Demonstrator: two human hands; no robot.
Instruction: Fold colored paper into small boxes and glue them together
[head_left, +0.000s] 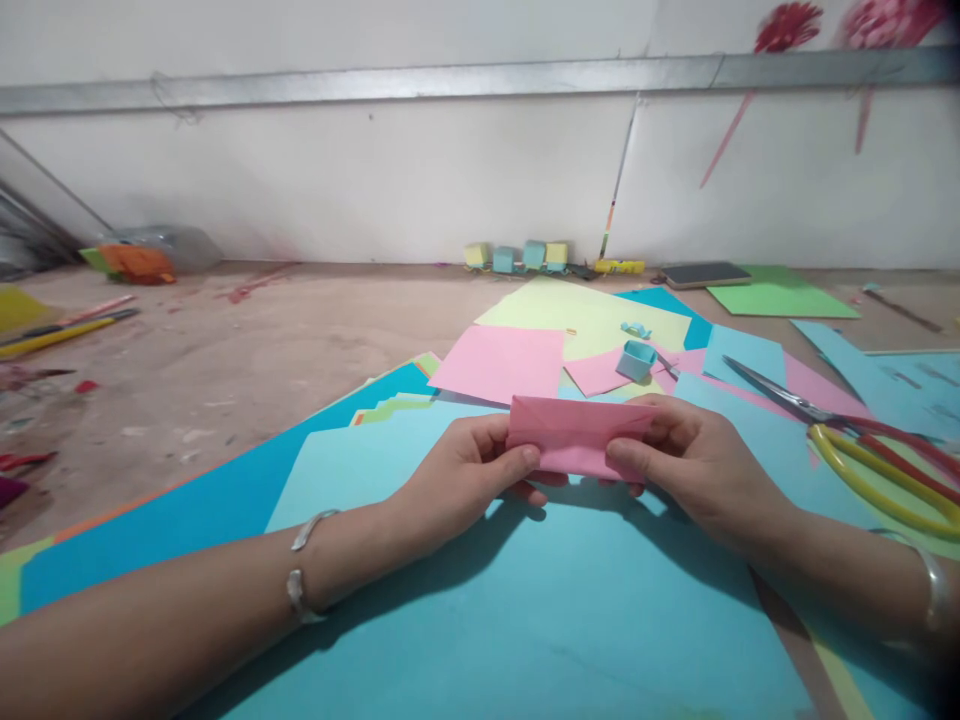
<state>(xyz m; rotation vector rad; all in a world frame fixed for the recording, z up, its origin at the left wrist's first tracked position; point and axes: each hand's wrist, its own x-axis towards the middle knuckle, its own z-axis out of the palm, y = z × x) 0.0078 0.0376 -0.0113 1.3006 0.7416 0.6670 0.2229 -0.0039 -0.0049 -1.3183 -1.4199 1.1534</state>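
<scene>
I'm running these hands from afar: left hand (pixel 469 462) is pinching one end of the pink paper (pixel 574 430), right hand (pixel 697 462) is pinching the other, thumbs facing me. I'm holding it just above the blue sheet (pixel 525 610), with scissors (pixel 810 411) lying off to the right.

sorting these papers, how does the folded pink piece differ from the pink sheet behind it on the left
The folded pink piece is creased and layered; the pink sheet lies flat. The left hand and right hand hold the folded pink piece; no hand touches the pink sheet. The folded pink piece looks darker than the pink sheet. Both are pink.
</scene>
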